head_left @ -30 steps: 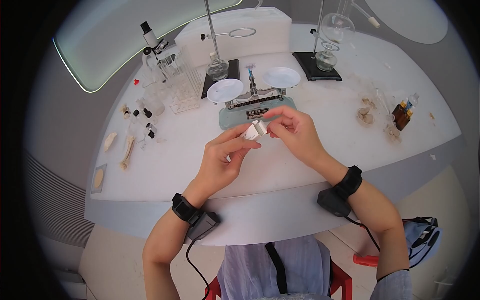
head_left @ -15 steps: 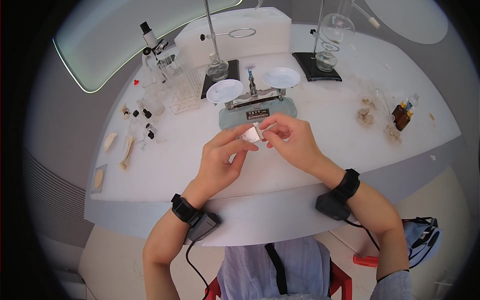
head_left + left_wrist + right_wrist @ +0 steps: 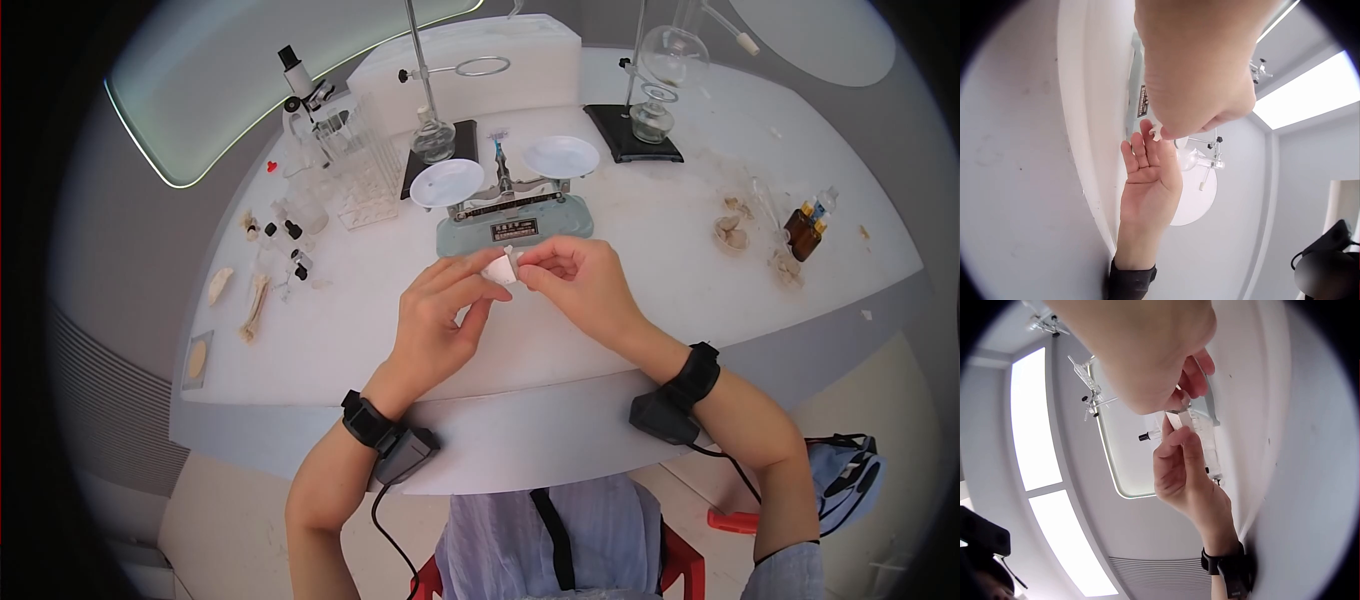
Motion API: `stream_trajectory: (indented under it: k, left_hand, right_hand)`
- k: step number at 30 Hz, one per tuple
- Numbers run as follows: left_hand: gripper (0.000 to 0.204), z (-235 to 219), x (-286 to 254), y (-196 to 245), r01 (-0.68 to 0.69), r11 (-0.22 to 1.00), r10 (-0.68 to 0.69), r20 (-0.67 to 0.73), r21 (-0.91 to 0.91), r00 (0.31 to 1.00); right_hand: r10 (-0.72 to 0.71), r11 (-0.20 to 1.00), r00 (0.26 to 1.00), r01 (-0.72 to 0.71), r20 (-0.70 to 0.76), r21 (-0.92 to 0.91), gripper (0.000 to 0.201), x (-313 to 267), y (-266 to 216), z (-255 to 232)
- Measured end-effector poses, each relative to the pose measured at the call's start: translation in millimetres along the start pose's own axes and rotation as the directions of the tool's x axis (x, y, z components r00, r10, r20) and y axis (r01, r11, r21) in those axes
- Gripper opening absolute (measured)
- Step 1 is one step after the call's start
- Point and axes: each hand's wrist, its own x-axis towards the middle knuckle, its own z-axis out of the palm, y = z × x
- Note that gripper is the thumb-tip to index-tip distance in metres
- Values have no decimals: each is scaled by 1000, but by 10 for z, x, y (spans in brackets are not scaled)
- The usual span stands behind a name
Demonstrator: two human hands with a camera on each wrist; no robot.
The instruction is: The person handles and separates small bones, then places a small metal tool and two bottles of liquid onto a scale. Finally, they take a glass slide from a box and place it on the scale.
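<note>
A small folded piece of white paper [image 3: 500, 268] is held above the white table [image 3: 600, 330], just in front of the balance scale [image 3: 507, 205]. My left hand [image 3: 440, 310] pinches its left side between thumb and fingers. My right hand [image 3: 572, 285] pinches its right side with curled fingers. In the right wrist view the paper [image 3: 1180, 419] shows between my left hand's thumb and fingers [image 3: 1179, 456]. The left wrist view shows only a white edge of the paper [image 3: 1155, 130] between both hands.
Behind the scale stand two ring stands with flasks [image 3: 433, 135] [image 3: 655, 100], a microscope [image 3: 300, 85] and a test-tube rack [image 3: 362, 170]. Small vials [image 3: 290, 235] and pale scraps lie at left, brown dropper bottles [image 3: 808, 225] at right. The table's front edge runs near my wrists.
Both hands have drawn closer together and slightly toward me, and the white paper has been folded smaller between the fingertips.
</note>
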Motion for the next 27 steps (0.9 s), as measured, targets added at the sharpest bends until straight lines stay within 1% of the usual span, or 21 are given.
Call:
stream_trajectory:
  k: [2, 3, 4, 5, 6, 7, 9, 11, 12, 13, 15, 17, 18, 20, 21, 22, 23, 24, 26, 27]
  left_hand:
    - [21, 7, -6, -30, -16, 1000, 16, -7, 6, 1000]
    - [21, 9, -10, -41, -30, 999, 30, -15, 13, 999]
    - [21, 16, -11, -26, -30, 999, 30, -15, 13, 999]
    - [22, 26, -11, 4, 40, 997, -42, -19, -67, 999]
    - [23, 28, -9, 26, 109, 983, -113, -18, -146, 993]
    - [23, 19, -2, 36, 110, 983, -113, -17, -147, 993]
    - [27, 0, 9, 47, 61, 996, -61, 3, -71, 998]
    - [29, 3, 10, 37, 45, 997, -45, 3, -61, 999]
    - [32, 4, 8, 33, 29, 998, -29, 2, -50, 1000]
    - [32, 0, 4, 29, 29, 998, -29, 2, -50, 1000]
    - [33, -10, -10, 22, 129, 991, -129, 12, -45, 992]
    - [34, 6, -15, 0, 139, 987, -140, -2, -79, 990]
    - [35, 13, -16, -7, 149, 982, -151, -16, -113, 988]
    - [36, -5, -5, 25, 166, 977, -168, 1, -133, 986]
    - [36, -10, -1, 36, 184, 971, -184, 19, -152, 983]
    - [36, 0, -9, 22, 184, 971, -184, 19, -152, 983]
    - [38, 20, -21, -7, 152, 979, -153, 7, -137, 988]
    - [40, 32, -26, -22, 120, 985, -122, -3, -123, 993]
    - [40, 33, -21, -10, 130, 982, -133, -7, -135, 991]
    - [40, 30, -18, -2, 141, 979, -144, -11, -146, 990]
  right_hand:
    - [86, 990, 996, -84, -18, 112, 18, 7, 63, 15]
    - [87, 990, 996, -84, -18, 111, 18, 12, 81, 13]
    - [104, 981, 995, -103, 1, 162, 19, 19, 94, 8]
    - [121, 970, 992, -123, 21, 212, 20, 24, 105, 6]
    - [122, 969, 992, -124, 21, 212, 20, 25, 119, 7]
    - [117, 972, 993, -120, 25, 201, 19, 25, 133, 6]
    - [112, 975, 993, -115, 28, 189, 19, 21, 139, 10]
    - [72, 989, 997, -75, 28, 130, 19, 15, 136, 29]
    - [72, 989, 997, -75, 27, 130, 19, 18, 136, 30]
    - [67, 988, 998, -68, 8, 137, 19, 25, 138, 29]
    - [63, 988, 998, -61, -11, 145, 19, 42, 135, 16]
    - [195, 951, 980, -177, -49, 253, 21, 57, 121, -14]
    - [195, 951, 980, -177, -49, 253, 21, 57, 132, -11]
    - [142, 954, 990, -136, -1, 266, 21, 61, 140, 4]
    - [142, 955, 990, -136, -1, 265, 21, 47, 136, 13]
    - [87, 983, 996, -89, 21, 158, 20, 24, 86, 30]
    - [34, 998, 998, -37, 49, 50, 19, 10, 53, 35]
    - [34, 998, 998, -37, 48, 49, 19, 11, 43, 24]
    - [48, 999, 999, -48, 20, -11, 15, 20, 35, -2]
    - [48, 999, 999, -48, 20, -10, 15, 23, 53, 2]
